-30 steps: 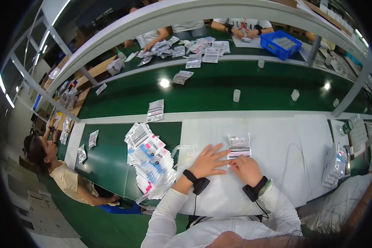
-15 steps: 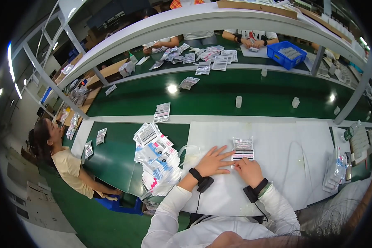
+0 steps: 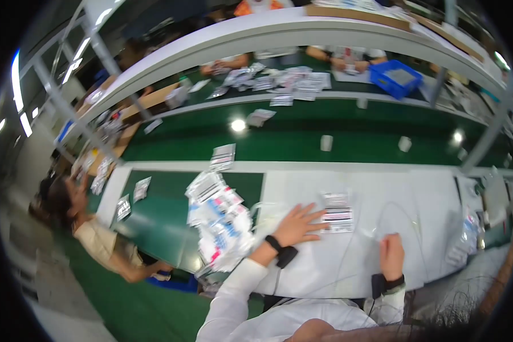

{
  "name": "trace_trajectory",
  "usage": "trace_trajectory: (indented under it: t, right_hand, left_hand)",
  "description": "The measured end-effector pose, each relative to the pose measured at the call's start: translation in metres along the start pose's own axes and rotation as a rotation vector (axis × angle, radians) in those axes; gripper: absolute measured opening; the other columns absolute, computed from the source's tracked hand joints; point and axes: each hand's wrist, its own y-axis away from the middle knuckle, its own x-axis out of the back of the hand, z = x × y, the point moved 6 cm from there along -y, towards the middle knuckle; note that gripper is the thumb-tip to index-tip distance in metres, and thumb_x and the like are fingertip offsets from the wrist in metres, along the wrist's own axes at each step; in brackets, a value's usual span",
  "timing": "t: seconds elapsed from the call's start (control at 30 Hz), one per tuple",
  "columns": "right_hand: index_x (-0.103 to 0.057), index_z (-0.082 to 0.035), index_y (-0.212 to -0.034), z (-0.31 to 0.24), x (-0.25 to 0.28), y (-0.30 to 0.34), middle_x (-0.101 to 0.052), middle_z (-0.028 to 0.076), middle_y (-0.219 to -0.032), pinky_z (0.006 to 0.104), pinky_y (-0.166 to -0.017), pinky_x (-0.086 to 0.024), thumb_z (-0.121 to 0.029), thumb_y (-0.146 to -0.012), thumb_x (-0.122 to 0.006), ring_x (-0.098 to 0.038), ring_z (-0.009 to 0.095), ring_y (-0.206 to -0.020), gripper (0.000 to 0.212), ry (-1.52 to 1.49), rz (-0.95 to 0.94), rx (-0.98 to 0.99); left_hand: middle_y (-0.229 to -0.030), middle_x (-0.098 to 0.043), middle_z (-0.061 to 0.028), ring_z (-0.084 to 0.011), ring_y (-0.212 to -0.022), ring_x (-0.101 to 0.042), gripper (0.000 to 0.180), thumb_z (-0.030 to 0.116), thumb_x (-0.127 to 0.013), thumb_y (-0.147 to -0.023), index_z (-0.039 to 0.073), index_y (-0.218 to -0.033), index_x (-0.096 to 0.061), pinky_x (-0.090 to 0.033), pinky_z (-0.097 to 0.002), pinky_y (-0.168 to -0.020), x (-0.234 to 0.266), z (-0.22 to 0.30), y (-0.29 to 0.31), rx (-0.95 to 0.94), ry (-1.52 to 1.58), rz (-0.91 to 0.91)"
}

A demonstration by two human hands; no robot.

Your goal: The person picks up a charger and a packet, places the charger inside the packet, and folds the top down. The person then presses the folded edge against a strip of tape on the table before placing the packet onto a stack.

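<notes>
Apparently, step in hand = steadying 1 silver pouch [image 3: 337,218] flat on white sheet [image 3: 302,183]: L hand [image 3: 300,224] has fingers spread wide, tips at pouch's L edge; R hand [image 3: 391,255] is apart, fingers look curled, too blurred to tell if holding anything. Next move prob. calls for a firm L press w/ R brought in. Pouch contents hidden; white bottles [image 3: 326,143] on green surface [image 3: 279,145], contents unclear; blue bin [image 3: 383,85] holds pale items [image 3: 400,76], blurred.

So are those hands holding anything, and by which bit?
The left hand lies spread at the left edge of the packet, gripping nothing. Whether the curled right hand holds anything can't be told.
</notes>
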Motion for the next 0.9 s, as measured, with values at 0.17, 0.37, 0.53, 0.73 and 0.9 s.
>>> trace_trajectory:
  t: [0.17,0.37,0.53,0.73,0.9]
  right_hand:
    - [-0.054,-0.001,-0.098,0.095,0.112,0.162,-0.056,0.016,-0.092,0.0394,-0.074,-0.046,-0.015,-0.096,-0.056,-0.056,0.031,-0.082,0.014,0.041,0.583,-0.622]
    - [-0.059,-0.002,-0.1,0.19,0.041,0.285,-0.061,0.021,-0.093,0.0459,-0.079,-0.047,-0.022,-0.096,-0.056,-0.06,0.038,-0.088,0.02,0.306,0.478,-0.933]
    - [-0.061,-0.003,-0.107,0.261,-0.007,0.386,-0.064,0.019,-0.099,0.0437,-0.087,-0.049,-0.019,-0.088,-0.063,-0.061,0.04,-0.097,0.024,0.474,0.225,-1.049]
    - [-0.065,-0.001,-0.11,0.162,0.049,0.264,-0.067,0.015,-0.106,0.039,-0.085,-0.05,-0.012,-0.09,-0.063,-0.063,0.032,-0.096,0.023,-0.153,0.059,-0.827]
    - [-0.068,0.001,-0.107,-0.013,0.099,0.077,-0.068,0.008,-0.109,0.0362,-0.09,-0.048,-0.011,-0.091,-0.063,-0.064,0.029,-0.101,0.02,-0.855,-0.355,-0.072]
  left_hand:
    - [-0.155,-0.036,-0.0004,-0.0347,-0.143,-0.029,0.053,0.046,-0.065,-0.084,0.039,-0.136,-0.054,-0.025,-0.0593,-0.111,0.003,-0.008,-0.009,0.046,-0.026,-0.09]
    - [-0.155,-0.036,-0.0048,-0.0369,-0.144,-0.026,0.052,0.033,-0.068,-0.082,0.028,-0.134,-0.059,-0.019,-0.0589,-0.113,0.015,-0.018,-0.003,0.075,-0.02,-0.138]
    - [-0.156,-0.035,-0.0054,-0.0364,-0.145,-0.024,0.052,0.033,-0.065,-0.084,0.026,-0.136,-0.058,-0.016,-0.0567,-0.115,0.014,-0.006,-0.021,0.058,0.013,-0.176]
    - [-0.155,-0.036,-0.0069,-0.0362,-0.145,-0.024,0.055,0.036,-0.063,-0.085,0.022,-0.138,-0.055,-0.016,-0.0552,-0.116,0.015,-0.017,0.002,0.088,-0.036,-0.184]
    - [-0.152,-0.041,-0.0057,-0.0351,-0.144,-0.027,0.071,0.045,-0.064,-0.085,0.015,-0.146,-0.043,-0.018,-0.0572,-0.114,0.009,-0.02,-0.004,0.088,0.041,-0.094]
